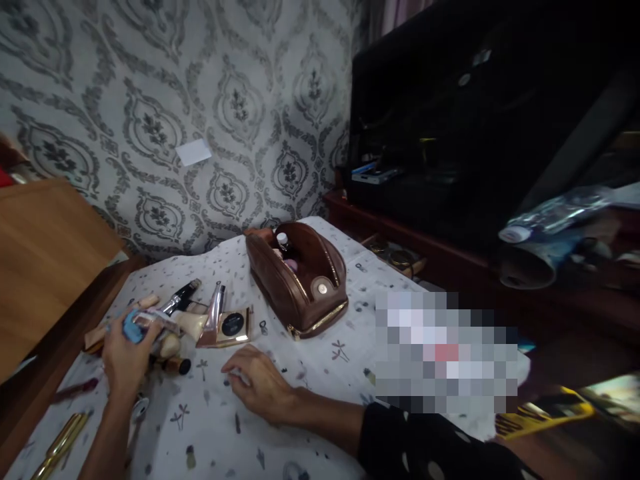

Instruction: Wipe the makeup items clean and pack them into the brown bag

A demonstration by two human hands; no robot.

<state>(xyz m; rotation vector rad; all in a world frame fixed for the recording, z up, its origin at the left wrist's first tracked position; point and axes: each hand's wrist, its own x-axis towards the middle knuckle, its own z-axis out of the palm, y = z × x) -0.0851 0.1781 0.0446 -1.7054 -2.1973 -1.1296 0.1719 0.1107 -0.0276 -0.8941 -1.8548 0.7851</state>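
The left hand, in the lower left of the frame, has its grip closed around a pale tube with a light-blue cap. It holds the tube just above the desk, which is covered by a white cloth printed with small dark sprigs. The right hand, coming out of a dark dotted sleeve at lower centre, rests palm-down on the cloth with its fingers curled. Something small and pale shows under the fingertips, but I cannot tell whether that grip holds it or only touches it.

At the centre of the frame a brown leather pouch with a gold zip stands unzipped and gaping. Inside it are a small white-capped bottle and something pink, so a few items are already in it.

Most items lie outside the pouch, clustered just beside the left hand. They include a black glossy tube, a pinkish metallic tube, a square compact with a round black centre, a cream-bristled brush and a black tube with a gold band. Further down the left edge lie a dark red pencil and two gold-coloured sticks, well apart from the pouch. By this layout, I judge the sorting to be at an early stage.
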